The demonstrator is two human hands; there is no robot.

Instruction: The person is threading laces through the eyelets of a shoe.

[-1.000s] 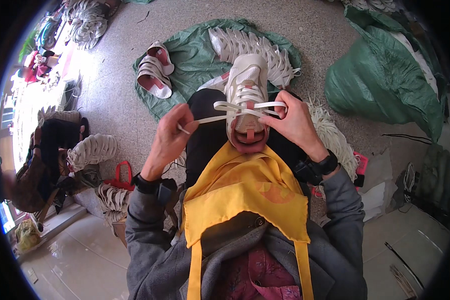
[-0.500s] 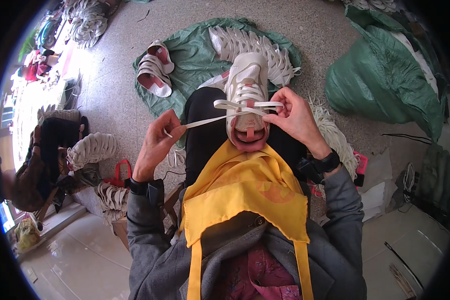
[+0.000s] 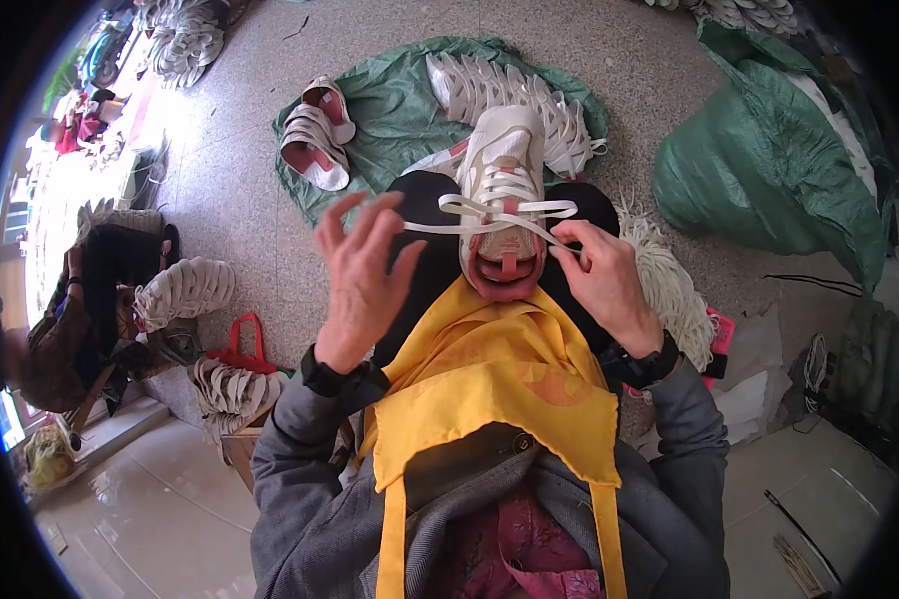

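A white sneaker [image 3: 487,255] with pink lining rests between my thighs, its toe pointing away and its collar towards me. Its flat white shoelace [image 3: 449,229] forms a bow over the tongue, with loops to both sides. My left hand [image 3: 362,275] is open left of the shoe, fingers spread and slightly blurred. One lace end stretches left to behind its fingers; whether they touch it is hidden. To the right of the shoe, my right hand [image 3: 601,275] pinches the other lace end between thumb and forefinger. A yellow apron [image 3: 494,389] covers my lap below the heel.
A green sheet [image 3: 390,110] on the floor ahead bears a row of shoe uppers [image 3: 514,95] and a small stack [image 3: 315,145]. Loose white laces [image 3: 664,285] lie by my right leg. A full green sack [image 3: 759,170] stands right. Another person [image 3: 65,329] sits at the left.
My left hand has let its fingers spread and moved right and nearer the shoe. The right hand has shifted slightly right and down, drawing its lace end outward.
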